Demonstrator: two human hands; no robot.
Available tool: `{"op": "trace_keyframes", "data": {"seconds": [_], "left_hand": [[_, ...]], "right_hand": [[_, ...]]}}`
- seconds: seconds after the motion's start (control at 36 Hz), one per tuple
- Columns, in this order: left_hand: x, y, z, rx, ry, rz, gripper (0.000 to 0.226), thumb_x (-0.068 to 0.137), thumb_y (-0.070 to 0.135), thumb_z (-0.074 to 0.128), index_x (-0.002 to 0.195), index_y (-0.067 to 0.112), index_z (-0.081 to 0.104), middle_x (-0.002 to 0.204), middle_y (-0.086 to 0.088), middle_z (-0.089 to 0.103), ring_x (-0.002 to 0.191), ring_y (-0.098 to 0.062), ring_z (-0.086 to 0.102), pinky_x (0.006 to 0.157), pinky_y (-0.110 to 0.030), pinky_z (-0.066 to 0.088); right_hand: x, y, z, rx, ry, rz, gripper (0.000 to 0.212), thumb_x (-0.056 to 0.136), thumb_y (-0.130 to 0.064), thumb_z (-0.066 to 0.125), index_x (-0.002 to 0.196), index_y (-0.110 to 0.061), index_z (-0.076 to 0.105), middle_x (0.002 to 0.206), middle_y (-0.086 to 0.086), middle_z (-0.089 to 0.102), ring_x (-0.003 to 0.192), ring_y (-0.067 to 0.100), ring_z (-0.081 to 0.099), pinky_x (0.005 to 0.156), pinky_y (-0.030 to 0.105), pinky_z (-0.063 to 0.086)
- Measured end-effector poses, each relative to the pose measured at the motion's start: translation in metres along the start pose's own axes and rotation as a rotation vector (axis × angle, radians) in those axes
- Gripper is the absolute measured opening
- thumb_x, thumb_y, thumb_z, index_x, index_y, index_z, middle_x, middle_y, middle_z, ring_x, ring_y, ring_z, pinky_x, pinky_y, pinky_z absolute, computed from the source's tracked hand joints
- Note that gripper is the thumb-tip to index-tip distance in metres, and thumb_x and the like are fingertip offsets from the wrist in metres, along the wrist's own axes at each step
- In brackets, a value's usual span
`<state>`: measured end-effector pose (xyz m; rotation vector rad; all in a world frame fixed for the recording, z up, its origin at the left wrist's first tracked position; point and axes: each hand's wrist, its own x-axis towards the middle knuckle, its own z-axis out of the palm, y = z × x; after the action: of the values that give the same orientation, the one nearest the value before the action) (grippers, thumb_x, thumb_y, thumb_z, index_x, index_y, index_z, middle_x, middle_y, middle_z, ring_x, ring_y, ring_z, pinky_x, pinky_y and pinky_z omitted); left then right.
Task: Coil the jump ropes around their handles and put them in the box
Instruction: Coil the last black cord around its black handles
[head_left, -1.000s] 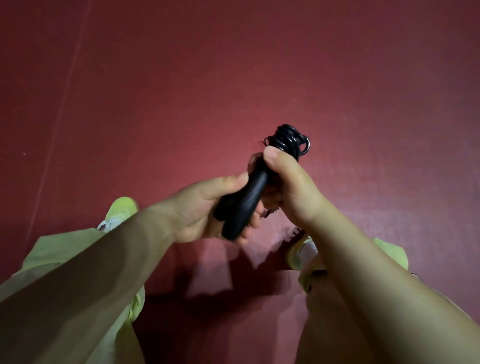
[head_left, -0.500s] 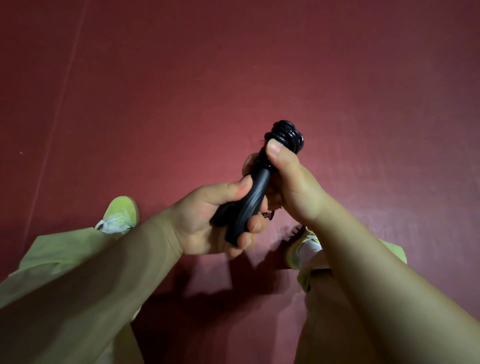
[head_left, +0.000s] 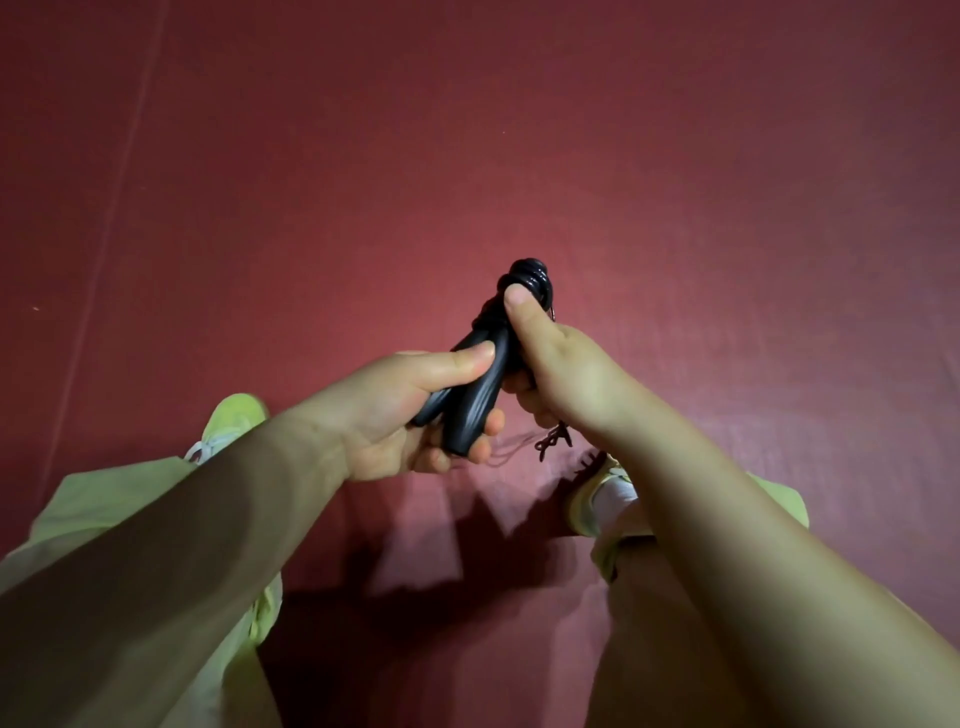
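I hold a black jump rope in both hands above a red floor. Its two black handles lie side by side, splayed apart at the near ends. My left hand grips the lower part of the handles, thumb across the top. The black rope is coiled in a tight bundle round the far ends of the handles. My right hand grips the upper part, its thumb pressed on the coil. A short black cord end dangles under my right hand. No box is in view.
The red floor fills the view, with a faint seam line running down the left side. My legs in light green trousers and yellow-green shoes stand below my arms, one shoe under each forearm.
The handles have tilted more upright and their near ends have spread apart. My right thumb has slid up onto the coil. Both hands moved slightly right.
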<state>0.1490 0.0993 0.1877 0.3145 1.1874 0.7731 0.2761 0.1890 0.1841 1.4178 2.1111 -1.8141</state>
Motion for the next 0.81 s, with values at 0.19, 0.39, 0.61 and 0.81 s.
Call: {"op": "trace_keyframes", "data": {"seconds": [0.19,0.39,0.61,0.81], "left_hand": [[0.009,-0.007,0.000,0.341,0.211,0.076,0.016,0.095,0.031,0.053,0.093,0.015,0.053,0.060,-0.002,0.069,0.051,-0.017,0.066,0.039,-0.018,0.035],[0.012,-0.011,0.000,0.416,0.231,0.120,0.015,0.095,0.031,0.054,0.095,0.016,0.054,0.070,-0.004,0.071,0.060,-0.020,0.069,0.042,-0.020,0.039],[0.001,-0.008,-0.004,-0.258,-0.247,-0.067,0.066,0.069,0.070,0.039,0.083,0.011,0.065,0.065,-0.002,0.055,0.046,-0.014,0.048,0.049,-0.024,0.044],[0.005,-0.009,0.003,-0.094,-0.131,-0.071,0.060,0.067,0.071,0.041,0.084,0.016,0.054,0.060,0.004,0.046,0.038,-0.008,0.026,0.046,-0.023,0.031]], "right_hand": [[0.004,0.011,0.005,-0.034,-0.011,0.073,0.054,0.101,-0.056,0.021,0.066,-0.018,0.039,0.054,-0.004,0.034,0.046,0.014,0.028,0.049,0.029,0.026],[0.007,0.014,0.008,0.000,0.058,0.065,0.060,0.096,-0.064,0.028,0.057,-0.020,0.039,0.049,-0.007,0.037,0.045,0.015,0.032,0.052,0.029,0.028],[0.003,0.001,0.004,0.322,0.104,-0.036,0.051,0.088,-0.062,0.037,0.069,-0.015,0.046,0.054,0.004,0.034,0.051,0.018,0.030,0.053,0.032,0.019],[0.004,0.007,0.003,0.087,0.125,-0.009,0.061,0.102,-0.052,0.015,0.058,-0.018,0.040,0.037,-0.011,0.037,0.037,0.005,0.031,0.051,0.027,0.026]]}}
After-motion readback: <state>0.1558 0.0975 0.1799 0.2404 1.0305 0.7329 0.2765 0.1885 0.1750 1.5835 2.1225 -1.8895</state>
